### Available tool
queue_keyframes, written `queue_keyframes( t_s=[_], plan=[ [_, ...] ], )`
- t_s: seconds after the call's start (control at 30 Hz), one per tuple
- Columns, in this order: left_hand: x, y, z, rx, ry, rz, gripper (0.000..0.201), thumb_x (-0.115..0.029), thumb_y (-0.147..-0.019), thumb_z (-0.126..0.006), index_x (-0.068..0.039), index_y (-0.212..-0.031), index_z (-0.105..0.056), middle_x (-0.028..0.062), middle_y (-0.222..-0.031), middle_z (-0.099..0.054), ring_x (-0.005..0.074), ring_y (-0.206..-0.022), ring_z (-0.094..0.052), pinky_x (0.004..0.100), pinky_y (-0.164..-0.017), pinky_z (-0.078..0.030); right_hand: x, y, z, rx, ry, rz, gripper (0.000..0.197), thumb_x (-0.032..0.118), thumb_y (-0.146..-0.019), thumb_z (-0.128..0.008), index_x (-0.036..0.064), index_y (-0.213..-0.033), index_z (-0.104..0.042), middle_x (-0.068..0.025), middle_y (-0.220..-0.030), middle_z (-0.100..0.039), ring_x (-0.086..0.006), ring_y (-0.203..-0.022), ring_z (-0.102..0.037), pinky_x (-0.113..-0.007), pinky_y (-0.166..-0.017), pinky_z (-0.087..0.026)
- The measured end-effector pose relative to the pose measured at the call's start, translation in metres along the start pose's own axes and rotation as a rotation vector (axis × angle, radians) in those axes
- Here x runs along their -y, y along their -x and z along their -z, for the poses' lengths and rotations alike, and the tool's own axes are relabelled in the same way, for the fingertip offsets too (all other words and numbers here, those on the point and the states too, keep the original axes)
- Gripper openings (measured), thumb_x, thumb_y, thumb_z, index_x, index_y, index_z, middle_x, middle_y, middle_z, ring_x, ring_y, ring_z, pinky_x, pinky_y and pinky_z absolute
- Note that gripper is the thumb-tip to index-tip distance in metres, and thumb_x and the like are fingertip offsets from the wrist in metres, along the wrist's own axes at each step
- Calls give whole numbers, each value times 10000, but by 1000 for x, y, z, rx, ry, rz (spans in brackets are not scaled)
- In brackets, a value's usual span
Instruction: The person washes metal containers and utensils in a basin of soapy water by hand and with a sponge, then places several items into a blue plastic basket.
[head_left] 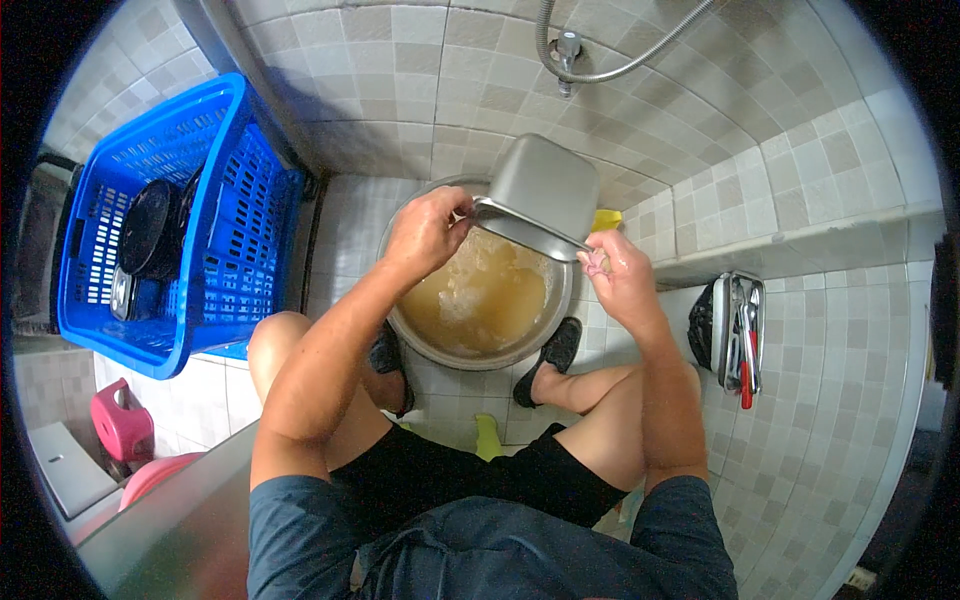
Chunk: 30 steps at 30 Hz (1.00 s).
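Observation:
A rectangular stainless steel pan (545, 185) is tilted on its side above a large round metal basin (484, 359). Cloudy tan water (470, 300) with patches of foam fills the lower part of the basin. My left hand (430, 230) grips the pan's rim at its left corner, fingers closed over the edge. At the opposite corner, my right hand (622, 275) is closed by the rim, with a small pinkish, crumpled piece (597, 262) pressed between fingers and pan. What that piece is, I cannot make out.
A tall blue plastic basket (235, 230) with dark pans inside stands at the left. To the right, a metal tray (728, 330) holds utensils, some red-handled. A pink stool (122, 420) is at lower left. A shower hose (640, 62) hangs on the tiled wall.

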<state>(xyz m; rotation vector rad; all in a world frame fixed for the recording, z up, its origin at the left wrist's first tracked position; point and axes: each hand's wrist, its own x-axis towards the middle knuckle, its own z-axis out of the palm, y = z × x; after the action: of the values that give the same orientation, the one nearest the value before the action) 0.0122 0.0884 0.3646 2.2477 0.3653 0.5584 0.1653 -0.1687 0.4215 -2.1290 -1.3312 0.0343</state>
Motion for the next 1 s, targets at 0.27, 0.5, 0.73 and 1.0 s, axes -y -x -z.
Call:
queue_keyframes(
  t_s=[0.27,0.5,0.73,1.0],
  plan=[
    [-4,1,9,-189,-300,-366,122,-20,-718,-641,-74,-809,-579,82,-775,-564,302,-755,-577,417,-659,-486,8,-1,0,-108,198,247,230,14,-680,-697,96,-871,-598,-65,-857,-600,-265,-743,-634,-374,-618,-509],
    [-12,4,16,-181,-373,-467,141,-21,-686,-627,-83,-780,-541,68,-747,-522,281,-713,-554,407,-620,-472,10,2,1,-146,236,328,205,40,-676,-691,98,-833,-573,-53,-872,-590,-254,-741,-624,-365,-620,-503],
    [-13,4,16,-189,-406,-475,139,-35,-690,-628,-93,-777,-536,54,-796,-559,270,-749,-581,388,-644,-494,11,4,-1,-146,216,298,198,58,-684,-697,91,-830,-569,-53,-870,-590,-256,-731,-620,-372,-607,-488],
    [-17,3,18,-181,-420,-477,164,-26,-676,-634,-90,-792,-538,54,-805,-555,262,-749,-580,378,-656,-498,8,2,-1,-133,239,315,208,45,-676,-706,87,-830,-574,-57,-878,-584,-254,-733,-617,-370,-608,-488]
  ],
)
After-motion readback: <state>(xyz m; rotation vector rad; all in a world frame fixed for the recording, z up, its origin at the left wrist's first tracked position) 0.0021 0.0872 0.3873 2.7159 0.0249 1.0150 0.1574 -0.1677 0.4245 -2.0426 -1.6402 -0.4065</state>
